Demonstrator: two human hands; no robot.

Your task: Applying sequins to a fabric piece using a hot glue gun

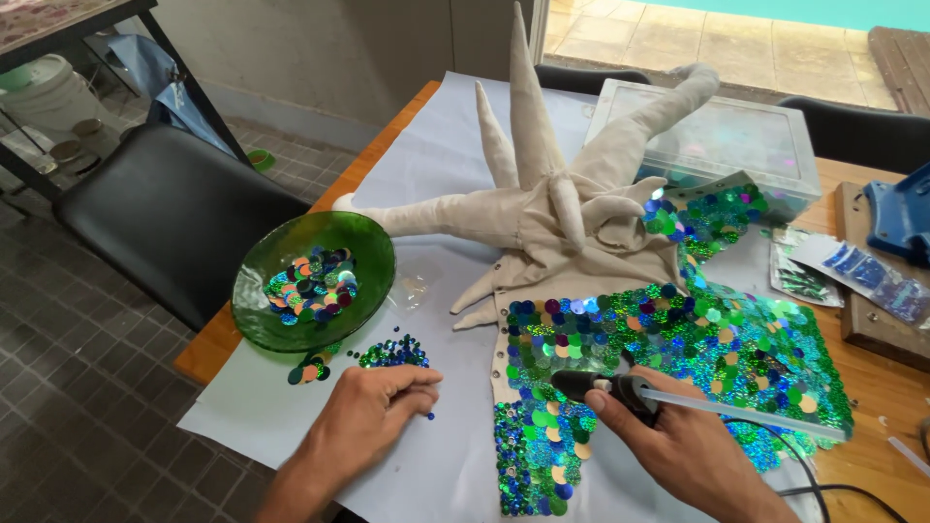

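A: Holding the glue gun (620,392), the right hand (678,441) is wrapped tight round its grip, nozzle aimed left at the sequinned fabric (668,358). A clear glue stick (746,412) juts from the rear, toward the right.

B: Noted. Left hand (373,402)?

A: Palm down on the white paper sheet (426,174), fingers curled together over the loose sequins (392,353) just below the green glass bowl (315,281). Whether a sequin is pinched cannot be told; the fingertips are hidden.

B: Why the bowl there?

A: Judged: it sits at the desk (872,387) edge by the left hand, so blue, green and orange sequins stay within reach while the gun stays over the fabric. The paper likely shields the wood from glue.

B: State of the piece?

A: A beige cloth figure (552,203) with long pointed limbs lies across the paper. Its lower part is covered in overlapping sequins; the upper limbs are bare cloth. A second sequinned patch lies by the clear plastic box (765,145).

B: Other items?

A: Sequin packets (852,271) lie to the right of the fabric, a black chair (165,213) stands at left, and the gun's cord trails off at bottom right.
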